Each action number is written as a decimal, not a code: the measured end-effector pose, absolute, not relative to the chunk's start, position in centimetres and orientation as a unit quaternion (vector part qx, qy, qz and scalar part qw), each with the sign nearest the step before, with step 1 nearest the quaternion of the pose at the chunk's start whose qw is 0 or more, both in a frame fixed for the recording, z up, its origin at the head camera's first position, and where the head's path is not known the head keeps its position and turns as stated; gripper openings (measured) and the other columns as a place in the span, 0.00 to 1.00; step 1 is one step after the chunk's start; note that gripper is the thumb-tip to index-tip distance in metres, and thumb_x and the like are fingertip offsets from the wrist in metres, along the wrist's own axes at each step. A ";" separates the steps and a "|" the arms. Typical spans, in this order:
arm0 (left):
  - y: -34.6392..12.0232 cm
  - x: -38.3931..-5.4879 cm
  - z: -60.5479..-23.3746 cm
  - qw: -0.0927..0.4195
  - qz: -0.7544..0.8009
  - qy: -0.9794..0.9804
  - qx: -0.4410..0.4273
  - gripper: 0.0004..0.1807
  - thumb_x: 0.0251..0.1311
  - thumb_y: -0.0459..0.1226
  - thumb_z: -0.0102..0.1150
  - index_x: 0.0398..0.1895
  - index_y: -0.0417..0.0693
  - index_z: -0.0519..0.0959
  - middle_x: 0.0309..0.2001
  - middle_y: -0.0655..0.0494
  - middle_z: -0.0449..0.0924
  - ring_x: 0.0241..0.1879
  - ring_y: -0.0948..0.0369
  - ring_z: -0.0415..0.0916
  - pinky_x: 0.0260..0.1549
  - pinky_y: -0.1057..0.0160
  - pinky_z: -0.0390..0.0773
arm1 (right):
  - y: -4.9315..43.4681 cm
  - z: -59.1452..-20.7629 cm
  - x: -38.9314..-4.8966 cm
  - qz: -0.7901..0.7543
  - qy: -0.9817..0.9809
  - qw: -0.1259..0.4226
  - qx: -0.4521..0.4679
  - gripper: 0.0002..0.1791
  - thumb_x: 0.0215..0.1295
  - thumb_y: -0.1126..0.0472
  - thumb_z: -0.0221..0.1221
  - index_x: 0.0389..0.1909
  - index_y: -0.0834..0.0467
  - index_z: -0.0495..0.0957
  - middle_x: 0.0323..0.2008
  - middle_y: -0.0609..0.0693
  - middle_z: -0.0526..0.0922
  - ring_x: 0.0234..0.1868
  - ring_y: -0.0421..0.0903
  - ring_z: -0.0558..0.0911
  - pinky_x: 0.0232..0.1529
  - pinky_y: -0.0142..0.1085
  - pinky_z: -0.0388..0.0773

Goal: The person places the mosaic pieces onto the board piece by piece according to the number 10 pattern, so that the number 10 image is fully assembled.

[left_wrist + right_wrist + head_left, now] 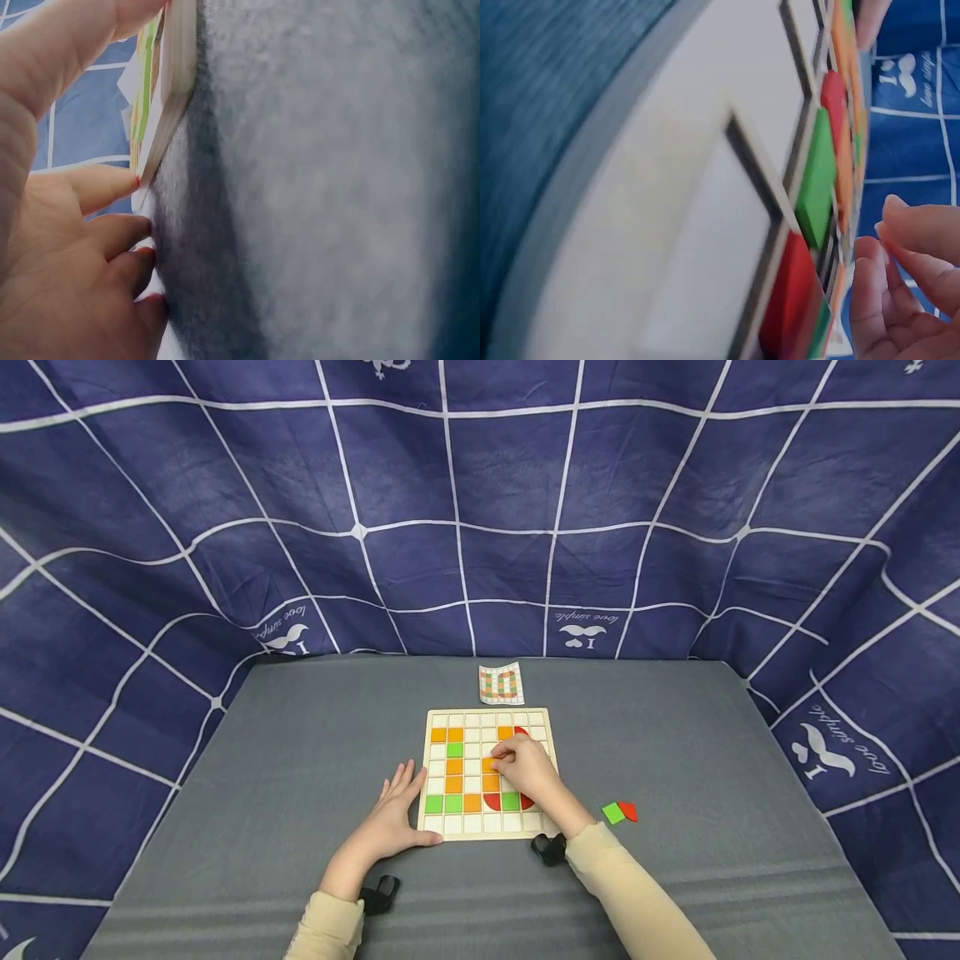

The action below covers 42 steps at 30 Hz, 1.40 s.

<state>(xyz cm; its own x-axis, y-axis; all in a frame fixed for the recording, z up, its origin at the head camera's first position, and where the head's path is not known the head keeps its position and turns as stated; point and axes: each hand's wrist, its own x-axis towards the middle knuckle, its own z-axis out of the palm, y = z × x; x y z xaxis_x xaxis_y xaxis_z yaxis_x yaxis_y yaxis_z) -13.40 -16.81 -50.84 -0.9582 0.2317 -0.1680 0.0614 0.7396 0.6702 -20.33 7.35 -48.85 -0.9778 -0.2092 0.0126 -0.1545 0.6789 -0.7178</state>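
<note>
A square wooden grid board lies on the table with orange, green and red tiles in some cells. At its left side my left hand is spread, thumb at the near left corner and index fingertip along the left edge; the left wrist view shows thumb and index finger against the board's rim. My right hand is over the board's right half, fingertips bunched right at an orange square tile. In the right wrist view the thumb and fingers are drawn together; I cannot tell whether they pinch the tile.
Behind the board lies a small pattern card. To its right, a loose green square tile touches a red quarter-round tile. Grey cloth covers the table, and a blue checked curtain hangs behind and at both sides.
</note>
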 end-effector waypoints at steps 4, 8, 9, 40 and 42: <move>-16.9 -13.5 -51.2 0.117 0.360 0.922 0.083 0.64 0.37 0.45 0.82 0.76 0.34 0.53 0.78 0.35 0.42 0.78 0.41 0.37 0.75 0.39 0.42 | 8.8 -48.4 -20.1 -0.417 0.904 0.007 -0.091 0.04 0.60 0.64 0.68 0.35 0.59 0.87 0.35 0.50 0.83 0.33 0.40 0.82 0.34 0.31 0.79; -17.0 -13.5 -51.3 0.107 0.352 0.926 0.085 0.64 0.36 0.46 0.82 0.75 0.34 0.55 0.77 0.35 0.46 0.78 0.40 0.40 0.74 0.39 0.45 | 11.2 -48.0 -19.8 -0.429 0.900 -0.011 -0.082 0.05 0.60 0.64 0.67 0.37 0.59 0.87 0.36 0.51 0.84 0.33 0.41 0.83 0.34 0.31 0.80; -17.0 -13.5 -51.3 0.104 0.349 0.928 0.086 0.64 0.36 0.47 0.82 0.75 0.34 0.55 0.77 0.35 0.47 0.77 0.39 0.41 0.74 0.39 0.46 | 11.9 -48.0 -19.7 -0.429 0.900 -0.013 -0.077 0.06 0.61 0.64 0.66 0.38 0.59 0.87 0.37 0.51 0.85 0.33 0.42 0.83 0.34 0.31 0.79; -17.1 -13.6 -51.4 0.116 0.360 0.920 0.102 0.68 0.35 0.50 0.82 0.77 0.37 0.51 0.78 0.37 0.44 0.78 0.39 0.37 0.74 0.38 0.37 | 23.7 -49.8 -14.7 -0.324 0.939 0.077 -0.083 0.23 0.43 0.57 0.78 0.42 0.53 0.82 0.46 0.52 0.80 0.44 0.48 0.69 0.43 0.39 0.69; -17.1 -13.6 -51.4 0.116 0.361 0.920 0.100 0.68 0.35 0.50 0.82 0.77 0.38 0.51 0.78 0.38 0.44 0.78 0.39 0.37 0.74 0.38 0.37 | 23.7 -49.9 -14.6 -0.320 0.940 0.079 -0.086 0.23 0.42 0.58 0.78 0.41 0.53 0.82 0.45 0.51 0.79 0.44 0.47 0.68 0.42 0.38 0.68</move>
<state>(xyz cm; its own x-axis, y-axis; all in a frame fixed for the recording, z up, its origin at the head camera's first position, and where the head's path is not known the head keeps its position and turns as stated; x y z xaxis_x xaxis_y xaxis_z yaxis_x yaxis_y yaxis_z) -13.58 -17.14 -51.44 -0.9531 0.2675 -0.1415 0.0997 0.7189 0.6879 -14.61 23.75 -49.85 -0.9729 -0.2116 -0.0929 -0.1111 0.7808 -0.6149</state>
